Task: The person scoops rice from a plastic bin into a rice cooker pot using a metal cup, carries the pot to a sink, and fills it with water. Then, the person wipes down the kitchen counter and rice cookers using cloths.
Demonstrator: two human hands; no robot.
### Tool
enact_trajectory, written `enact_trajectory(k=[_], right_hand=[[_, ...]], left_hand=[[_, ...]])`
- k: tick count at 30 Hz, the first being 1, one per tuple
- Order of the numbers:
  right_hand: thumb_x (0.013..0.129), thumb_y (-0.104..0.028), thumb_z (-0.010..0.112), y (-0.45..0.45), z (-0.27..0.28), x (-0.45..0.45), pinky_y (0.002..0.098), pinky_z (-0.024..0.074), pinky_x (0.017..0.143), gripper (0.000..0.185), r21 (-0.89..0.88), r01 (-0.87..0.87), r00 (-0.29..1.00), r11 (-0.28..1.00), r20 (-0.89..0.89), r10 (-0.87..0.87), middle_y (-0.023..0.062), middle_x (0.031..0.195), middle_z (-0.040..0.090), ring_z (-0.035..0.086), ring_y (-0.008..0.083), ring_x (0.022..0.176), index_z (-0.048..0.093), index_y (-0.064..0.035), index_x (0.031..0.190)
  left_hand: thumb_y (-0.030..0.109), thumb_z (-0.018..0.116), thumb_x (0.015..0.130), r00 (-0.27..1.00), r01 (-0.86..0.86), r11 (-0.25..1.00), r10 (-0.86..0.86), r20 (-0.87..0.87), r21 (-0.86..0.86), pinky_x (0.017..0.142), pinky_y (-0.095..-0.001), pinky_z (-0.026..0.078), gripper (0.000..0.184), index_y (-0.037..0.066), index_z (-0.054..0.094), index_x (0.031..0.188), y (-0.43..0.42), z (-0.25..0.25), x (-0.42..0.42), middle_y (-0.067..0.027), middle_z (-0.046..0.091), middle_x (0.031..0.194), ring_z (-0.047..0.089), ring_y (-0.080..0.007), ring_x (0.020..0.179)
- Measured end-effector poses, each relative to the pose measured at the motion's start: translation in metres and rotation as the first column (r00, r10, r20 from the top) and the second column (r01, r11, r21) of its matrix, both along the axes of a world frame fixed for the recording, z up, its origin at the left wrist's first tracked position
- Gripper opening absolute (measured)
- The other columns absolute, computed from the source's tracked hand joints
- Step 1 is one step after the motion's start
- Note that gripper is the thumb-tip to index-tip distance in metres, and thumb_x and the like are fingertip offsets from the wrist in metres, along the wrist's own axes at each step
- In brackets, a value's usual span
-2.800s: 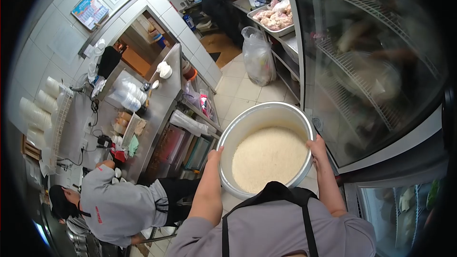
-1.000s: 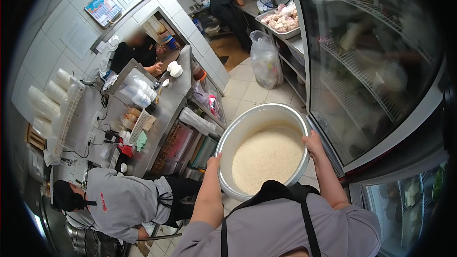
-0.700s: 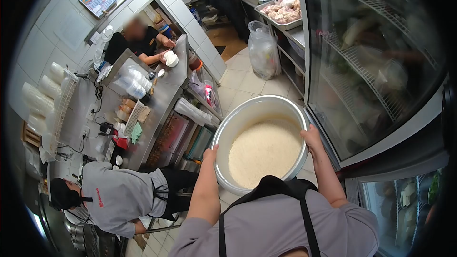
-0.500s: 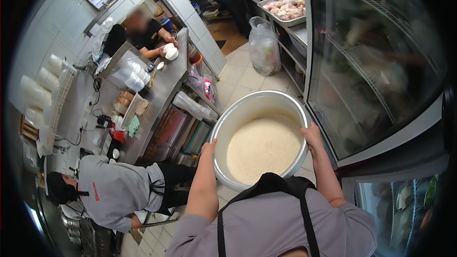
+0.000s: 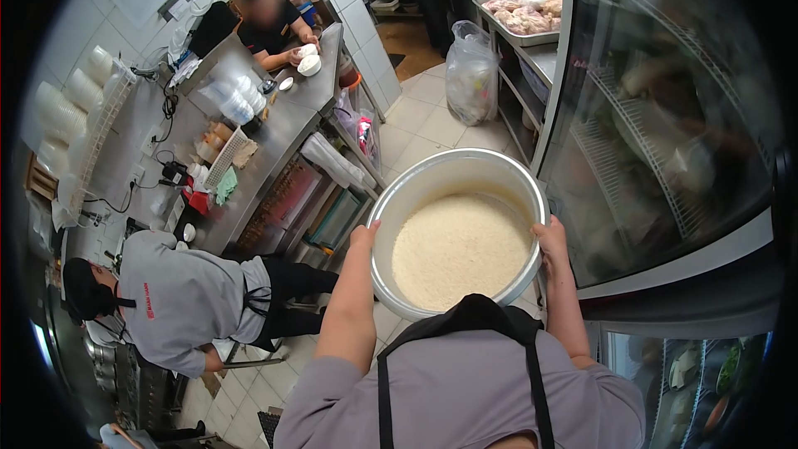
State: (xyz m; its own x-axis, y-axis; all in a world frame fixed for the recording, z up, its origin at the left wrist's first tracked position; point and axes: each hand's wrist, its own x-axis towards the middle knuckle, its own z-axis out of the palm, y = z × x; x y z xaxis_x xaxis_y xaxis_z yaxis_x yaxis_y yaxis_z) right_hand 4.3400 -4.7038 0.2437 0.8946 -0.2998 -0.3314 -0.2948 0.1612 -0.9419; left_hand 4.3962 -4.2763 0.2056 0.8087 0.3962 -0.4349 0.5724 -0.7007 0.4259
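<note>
A large round metal pot (image 5: 378, 270), partly filled with pale grains (image 5: 461, 249), is held up in front of my chest. My left hand (image 5: 364, 235) grips its left rim, and my right hand (image 5: 550, 237) grips the right rim. Both hands have their fingers wrapped at the edge, with the fingertips partly hidden behind the pot. The pot tilts slightly, so its inside faces me. Below its near edge is my black apron (image 5: 478, 312).
A glass-door fridge (image 5: 665, 133) stands close on the right. On the left runs a steel counter (image 5: 287, 125), with a person in grey (image 5: 179, 299) beside it and another behind it. Ahead are a plastic bag (image 5: 471, 75) and a tray of raw meat (image 5: 528, 12).
The view has shifted, and the floor bag and meat tray appear further right and higher. The person behind the counter now handles white bowls. Both my hands keep hold of the pot.
</note>
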Motion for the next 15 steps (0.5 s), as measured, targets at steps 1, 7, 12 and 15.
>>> enact_trajectory(k=[1, 7, 12, 15], right_hand=[[0.067, 0.000, 0.051, -0.0008, 0.0003, -0.0002, 0.0299, 0.0461, 0.066, 0.036, -0.007, 0.001, 1.000, 1.000, -0.007, -0.001, 0.0125, 0.086, 0.060, 0.058, 0.0195, 0.073, 0.051, 0.0030, 0.103], [0.066, 0.000, 0.051, -0.0031, 0.0004, -0.0013, 0.0296, 0.0455, 0.067, 0.035, -0.004, 0.017, 1.000, 1.000, 0.000, -0.017, 0.0114, 0.085, 0.059, 0.057, 0.0189, 0.073, 0.051, 0.0028, 0.101], [0.066, -0.001, 0.050, -0.0039, 0.0013, -0.0044, 0.0296, 0.0455, 0.067, 0.036, -0.001, 0.021, 1.000, 1.000, 0.013, -0.021, 0.0114, 0.085, 0.059, 0.057, 0.0188, 0.073, 0.051, 0.0032, 0.102], [0.066, -0.001, 0.050, -0.0059, -0.0041, -0.0040, 0.0295, 0.0454, 0.067, 0.036, 0.009, 0.013, 1.000, 1.000, 0.026, -0.013, 0.0114, 0.086, 0.059, 0.057, 0.0186, 0.073, 0.051, 0.0035, 0.102]], left_hand=[[0.059, 0.044, 0.081, 1.000, 0.010, 1.000, -0.010, -0.005, -0.001, 0.093, -0.0366, 0.036, 0.076, -0.010, 0.051, 0.111, -0.0006, 0.0007, -0.0001, -0.0279, 0.051, 0.114, 0.048, -0.0358, 0.110], [0.060, 0.043, 0.081, 1.000, 0.008, 1.000, -0.008, -0.027, -0.001, 0.093, -0.0365, 0.036, 0.078, -0.010, 0.050, 0.113, -0.0041, 0.0010, 0.0021, -0.0273, 0.050, 0.116, 0.048, -0.0352, 0.110], [0.061, 0.042, 0.080, 0.998, 0.021, 1.000, -0.021, -0.051, 0.014, 0.092, -0.0366, 0.036, 0.079, -0.010, 0.051, 0.112, -0.0048, 0.0009, 0.0040, -0.0269, 0.051, 0.115, 0.049, -0.0348, 0.110], [0.062, 0.041, 0.080, 0.999, 0.019, 1.000, -0.019, -0.044, 0.006, 0.092, -0.0367, 0.036, 0.079, -0.010, 0.051, 0.112, -0.0065, 0.0001, 0.0028, -0.0270, 0.051, 0.115, 0.049, -0.0349, 0.110]])
